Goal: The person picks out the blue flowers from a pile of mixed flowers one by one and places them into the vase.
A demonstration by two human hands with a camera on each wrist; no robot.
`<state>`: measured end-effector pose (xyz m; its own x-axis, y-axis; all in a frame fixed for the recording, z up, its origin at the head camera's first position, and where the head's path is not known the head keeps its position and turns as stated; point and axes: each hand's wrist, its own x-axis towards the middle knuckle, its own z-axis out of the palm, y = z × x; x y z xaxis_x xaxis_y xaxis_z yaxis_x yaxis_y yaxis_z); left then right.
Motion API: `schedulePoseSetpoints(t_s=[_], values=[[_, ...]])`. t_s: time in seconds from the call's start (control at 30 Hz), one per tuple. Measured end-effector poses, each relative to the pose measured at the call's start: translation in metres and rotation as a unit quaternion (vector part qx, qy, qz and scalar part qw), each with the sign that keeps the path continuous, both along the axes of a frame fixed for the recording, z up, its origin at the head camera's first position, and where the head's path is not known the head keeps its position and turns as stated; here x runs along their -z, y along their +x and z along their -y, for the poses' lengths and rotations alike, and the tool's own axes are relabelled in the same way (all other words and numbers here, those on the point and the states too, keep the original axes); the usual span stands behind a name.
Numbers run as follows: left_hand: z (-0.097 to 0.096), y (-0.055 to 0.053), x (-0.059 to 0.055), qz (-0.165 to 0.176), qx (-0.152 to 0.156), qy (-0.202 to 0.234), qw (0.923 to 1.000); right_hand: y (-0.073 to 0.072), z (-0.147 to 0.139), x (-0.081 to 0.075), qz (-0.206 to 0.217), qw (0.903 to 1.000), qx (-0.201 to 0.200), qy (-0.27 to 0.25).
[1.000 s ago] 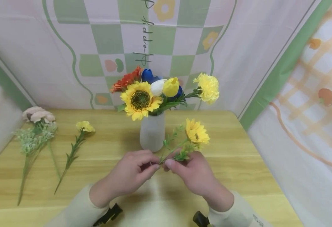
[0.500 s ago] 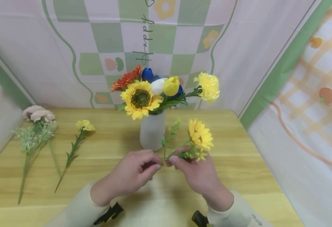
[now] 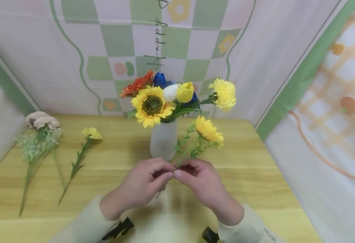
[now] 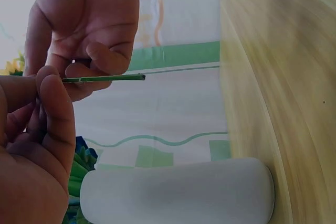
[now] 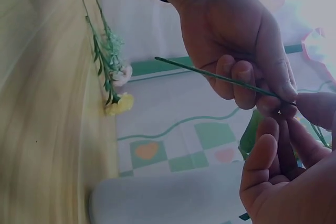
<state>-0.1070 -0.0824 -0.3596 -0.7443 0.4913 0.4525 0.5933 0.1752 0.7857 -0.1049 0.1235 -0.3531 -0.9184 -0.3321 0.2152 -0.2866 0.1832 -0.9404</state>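
Observation:
A yellow sunflower (image 3: 208,130) with leafy green sprigs (image 3: 192,145) leans up and to the right in the head view, in front of the vase. My left hand (image 3: 145,184) pinches its thin stem (image 5: 210,75) between thumb and forefinger. Right beside it, my right hand (image 3: 203,179) pinches the stem higher up, the fingertips of both hands nearly meeting. Below the left hand the stem's cut end (image 4: 139,77) sticks out free. Behind the hands stands a white vase (image 3: 163,141) holding a sunflower (image 3: 152,105), tulips (image 3: 184,92), a red-orange flower (image 3: 138,84) and a yellow carnation (image 3: 224,94).
On the table's left lie a yellow carnation stem (image 3: 81,153), a pale pink flower (image 3: 43,120) and a pale green filler sprig (image 3: 33,148). A checked cloth (image 3: 116,40) hangs behind the wooden table (image 3: 250,189), and another cloth (image 3: 332,141) hangs on the right.
The held sunflower has turned, its bloom tipping upward and away, with the sprigs gathering closer to it. My right hand has shifted slightly left toward the left hand; the vase stays put.

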Motion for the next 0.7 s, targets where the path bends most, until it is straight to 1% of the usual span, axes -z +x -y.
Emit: schedulePoseSetpoints(t_s=[0.1,0.2,0.27,0.33,0.43,0.53,0.63,0.7], values=[[-0.001,0.0,0.0,0.003,-0.002,0.003,1.0,-0.001,0.001,0.001,-0.004,0.9999,-0.002,-0.014],[-0.002,0.0,0.002,0.003,-0.007,-0.001,1.0,-0.002,0.002,0.002,-0.006,0.9989,-0.001,-0.047],[-0.002,0.0,0.004,-0.001,-0.009,-0.003,1.0,-0.002,0.002,0.004,-0.015,0.9978,0.0,-0.065],[-0.002,-0.001,0.005,-0.006,-0.009,-0.002,0.9999,-0.002,0.001,0.004,-0.033,0.9966,0.004,-0.075],[-0.002,-0.003,0.007,-0.016,-0.013,-0.004,0.9998,-0.003,0.0,0.003,-0.071,0.9955,0.026,-0.057],[-0.002,-0.004,0.008,-0.021,-0.02,-0.019,0.9994,-0.003,-0.002,-0.001,-0.12,0.9903,0.049,-0.049],[-0.002,-0.006,0.01,-0.012,-0.023,-0.039,0.9989,-0.004,-0.002,-0.006,-0.189,0.9786,0.064,-0.052],[-0.002,-0.008,0.01,-0.006,-0.026,-0.055,0.9981,-0.005,-0.003,-0.01,-0.243,0.9662,0.062,-0.06]])
